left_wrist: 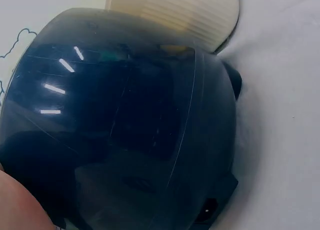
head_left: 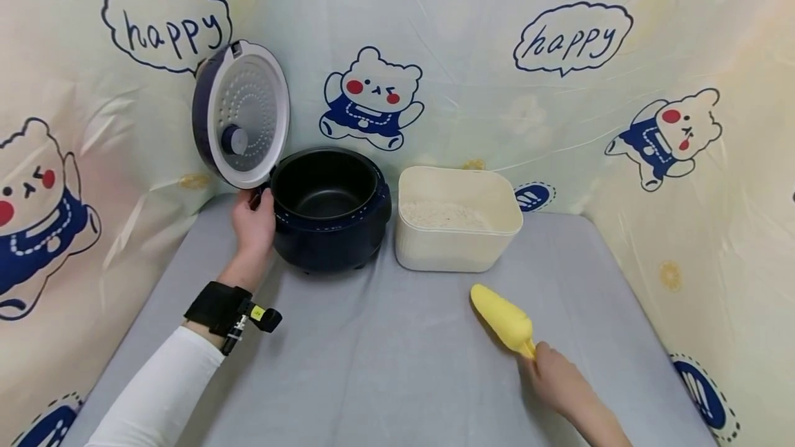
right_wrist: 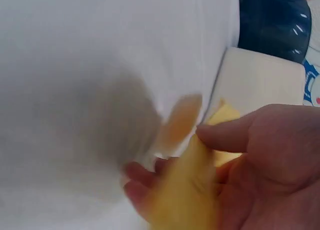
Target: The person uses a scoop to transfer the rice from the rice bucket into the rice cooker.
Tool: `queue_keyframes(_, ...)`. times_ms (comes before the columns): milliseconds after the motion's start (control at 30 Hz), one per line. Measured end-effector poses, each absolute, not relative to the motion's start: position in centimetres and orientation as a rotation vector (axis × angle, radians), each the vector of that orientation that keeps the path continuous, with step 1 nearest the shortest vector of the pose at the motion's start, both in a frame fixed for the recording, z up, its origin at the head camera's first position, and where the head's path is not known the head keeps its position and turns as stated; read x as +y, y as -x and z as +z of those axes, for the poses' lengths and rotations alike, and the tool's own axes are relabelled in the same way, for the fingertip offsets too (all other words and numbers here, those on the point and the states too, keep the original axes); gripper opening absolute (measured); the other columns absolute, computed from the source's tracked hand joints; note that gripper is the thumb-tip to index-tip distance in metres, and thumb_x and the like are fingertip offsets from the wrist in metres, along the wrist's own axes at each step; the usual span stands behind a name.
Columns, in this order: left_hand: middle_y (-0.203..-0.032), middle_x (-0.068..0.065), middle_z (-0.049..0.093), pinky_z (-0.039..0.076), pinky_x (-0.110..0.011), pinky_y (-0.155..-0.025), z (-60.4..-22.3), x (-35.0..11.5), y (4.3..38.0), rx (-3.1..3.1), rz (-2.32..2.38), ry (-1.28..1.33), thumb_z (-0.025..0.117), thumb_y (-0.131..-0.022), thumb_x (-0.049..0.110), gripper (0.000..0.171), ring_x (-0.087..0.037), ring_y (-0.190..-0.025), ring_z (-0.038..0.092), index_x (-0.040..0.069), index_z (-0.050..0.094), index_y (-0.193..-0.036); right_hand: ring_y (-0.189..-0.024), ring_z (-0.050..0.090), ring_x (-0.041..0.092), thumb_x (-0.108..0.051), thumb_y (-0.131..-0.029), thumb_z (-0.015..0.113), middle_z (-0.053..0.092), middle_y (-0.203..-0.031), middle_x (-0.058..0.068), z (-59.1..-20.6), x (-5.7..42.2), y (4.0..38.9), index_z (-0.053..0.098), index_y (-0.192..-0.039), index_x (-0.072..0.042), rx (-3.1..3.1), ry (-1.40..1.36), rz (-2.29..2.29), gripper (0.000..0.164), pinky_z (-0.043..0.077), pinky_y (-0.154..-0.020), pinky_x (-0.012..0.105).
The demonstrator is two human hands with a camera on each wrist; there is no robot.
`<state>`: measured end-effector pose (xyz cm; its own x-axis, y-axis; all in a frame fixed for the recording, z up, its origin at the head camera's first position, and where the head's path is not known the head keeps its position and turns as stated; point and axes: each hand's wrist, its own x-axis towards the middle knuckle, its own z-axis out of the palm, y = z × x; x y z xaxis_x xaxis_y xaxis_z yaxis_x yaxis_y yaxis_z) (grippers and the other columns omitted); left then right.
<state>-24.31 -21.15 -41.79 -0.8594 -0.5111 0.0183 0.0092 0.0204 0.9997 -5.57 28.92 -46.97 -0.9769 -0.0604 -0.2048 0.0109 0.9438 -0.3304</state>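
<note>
We log the left hand (head_left: 254, 230) up at the side of the dark blue rice cooker (head_left: 332, 247), thumb and fingers pinched on a dark part of it just under the raised lid (head_left: 248, 116); some fingertips are hidden. Lid stands nearly upright, its pale, dimpled inner face turned toward the cooker, with a round knob (head_left: 234, 139) on it. Cooker is uncovered; we see down into its dark inner pot (head_left: 324, 192).

Right hand (head_left: 562, 378): fingers clamped on the handle of the yellow scoop (head_left: 504, 317). Scoop is in front of the cream bin (head_left: 456, 250), well apart from the cooker, tip toward the bin, rounded side showing in the head view. The right wrist view is blurred around the scoop, so we can't make out its inside.

Bin is just right of the cooker, with a pale loose fill (head_left: 444, 214) inside; too small to tell what it is. Left wrist view is mostly glossy cooker wall, with the bin's ribbed side beyond.

We note a grey cloth on the worktop (head_left: 373, 364), a backdrop (head_left: 466, 109) with cartoon bears and "happy" bubbles, a white sleeve (head_left: 161, 385) and a black wrist strap (head_left: 217, 308) on the left arm.
</note>
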Motion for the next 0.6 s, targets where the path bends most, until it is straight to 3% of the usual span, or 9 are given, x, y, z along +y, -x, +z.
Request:
queue_keyframes(133,-0.155,-0.014,0.048,0.041,-0.033,-0.114,-41.8,-21.0,24.1,-1.953,-1.845,-0.474,0.046,-0.110,0.022,0.047,-0.023,-0.141,0.046,0.004,0.046,-0.154,-0.062,0.045,0.017,-0.019,-0.102,0.064,0.049,-0.073,0.004,-45.1,29.5,6.2,0.056,-0.101,0.005,2.933,0.069,-0.531,0.025,0.041,-0.052,0.033)
queue_keyframes(333,-0.153,-0.016,0.048,0.041,-0.036,-0.115,-41.7,-21.1,23.9,-1.996,-1.765,-0.440,0.047,-0.110,0.022,0.046,-0.027,-0.140,0.046,0.001,0.047,-0.151,-0.053,0.043,0.012,-0.028,-0.095,0.076,0.048,-0.065,-0.003,-40.5,30.3,7.7,0.049,-0.114,-0.005,2.907,0.191,-0.616,0.040,0.036,-0.047,0.027)
queue_keyframes(600,-0.149,-0.020,0.053,0.043,-0.043,-0.114,-41.7,-21.1,24.1,-2.086,-1.643,-0.426,0.047,-0.108,0.018,0.043,-0.031,-0.139,0.050,-0.002,0.051,-0.146,-0.058,0.047,0.009,-0.024,-0.099,0.072,0.055,-0.075,-0.004,-32.2,30.8,11.7,0.053,-0.112,-0.009,2.928,0.523,-0.600,0.028,0.045,-0.050,0.025)
